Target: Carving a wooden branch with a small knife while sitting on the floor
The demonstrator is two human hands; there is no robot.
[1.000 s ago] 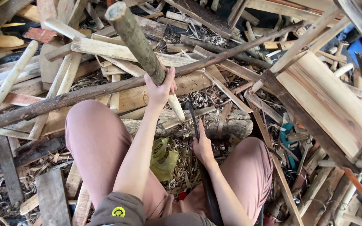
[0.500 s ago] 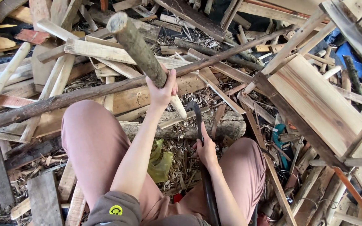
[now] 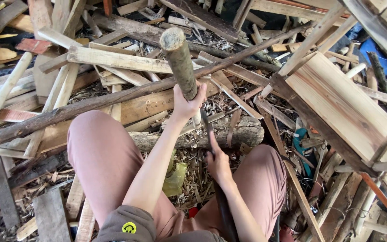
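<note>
My left hand (image 3: 187,105) grips a thick, bark-covered stick (image 3: 178,60) and holds it upright, its cut top end pointing toward the camera. The stick's lower end rests on a rough log (image 3: 242,132) lying across the ground between my knees. My right hand (image 3: 217,162) is shut on a dark-handled chopping knife (image 3: 206,127), whose blade lies against the stick's lower end just above the log. Both knees, in pink trousers, frame the log.
Piles of split planks, slats and offcuts surround me. A long thin pole (image 3: 126,96) runs diagonally across behind the stick. A wide pale board (image 3: 341,107) leans at the right. Wood shavings and a yellow-green scrap (image 3: 175,179) lie under my legs.
The upright stick has tilted and shifted right, more toward vertical. My right hand with the knife has moved up closer to the stick's base.
</note>
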